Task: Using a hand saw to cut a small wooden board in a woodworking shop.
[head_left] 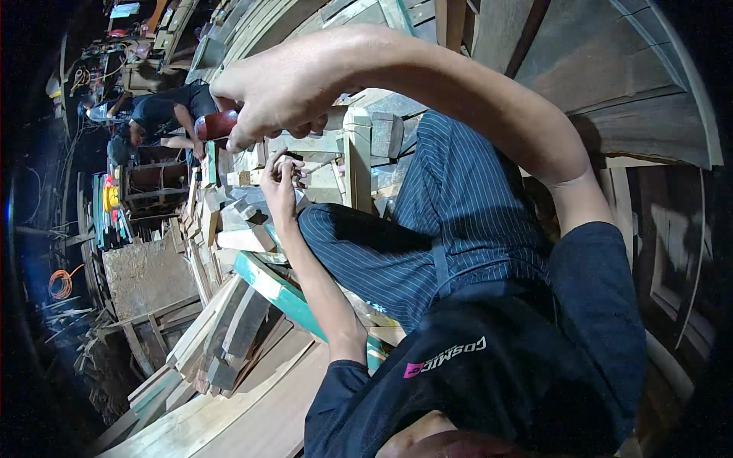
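While a dark red cylinder (216, 126) at 11 o'clock is seemingly clamped in the curled right hand (279, 90), a small dark item (292, 156) is met by the bent fingers of the left hand (281, 182), at 10; whether it is gripped cannot be told. Work is judged under way; no finished piece can be distinguished, so what is left cannot be gauged. Pale post (357, 153): placed at 12. Green-edged board (279, 291): laid at 8, among loose timber. Room: dim; another person (179, 111) is seen farther out at 10, orange cord (61, 284) at 9, plank wall (611, 69) at 2.
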Available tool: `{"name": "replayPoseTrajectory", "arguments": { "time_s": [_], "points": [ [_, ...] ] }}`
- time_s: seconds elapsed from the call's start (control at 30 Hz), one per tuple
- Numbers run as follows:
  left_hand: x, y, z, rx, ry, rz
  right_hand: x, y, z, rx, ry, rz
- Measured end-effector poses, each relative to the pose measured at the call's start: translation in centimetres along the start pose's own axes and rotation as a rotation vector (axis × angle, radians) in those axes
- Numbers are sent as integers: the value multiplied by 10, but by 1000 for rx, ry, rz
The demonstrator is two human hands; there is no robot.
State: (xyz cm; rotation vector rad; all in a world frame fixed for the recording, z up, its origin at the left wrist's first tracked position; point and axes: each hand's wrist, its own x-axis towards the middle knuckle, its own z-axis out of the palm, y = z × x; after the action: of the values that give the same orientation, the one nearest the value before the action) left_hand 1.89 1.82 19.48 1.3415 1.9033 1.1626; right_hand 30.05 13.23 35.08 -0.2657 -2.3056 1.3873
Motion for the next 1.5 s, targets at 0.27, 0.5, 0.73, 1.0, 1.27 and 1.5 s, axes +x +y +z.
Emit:
{"name": "replayPoseTrajectory", "arguments": {
  "time_s": [0.27,0.5,0.73,1.0,1.27,1.5],
  "points": [
    [0,0,-2,90,5,15,-1,-3,0,-23,-2,46],
    [-2,-1,-2,43,13,-14,-1,2,2,42,27,24],
    [1,-7,-3,55,-8,33,-13,7,-4,1,-5,17],
    [-4,1,-2,104,12,-13,-6,9,-6,-44,-57,53],
    [-7,4,-2,128,31,10,-25,3,-8,-40,-117,13],
    [-12,12,-1,214,54,41,-32,4,-5,-136,-67,78]
  ]
}}
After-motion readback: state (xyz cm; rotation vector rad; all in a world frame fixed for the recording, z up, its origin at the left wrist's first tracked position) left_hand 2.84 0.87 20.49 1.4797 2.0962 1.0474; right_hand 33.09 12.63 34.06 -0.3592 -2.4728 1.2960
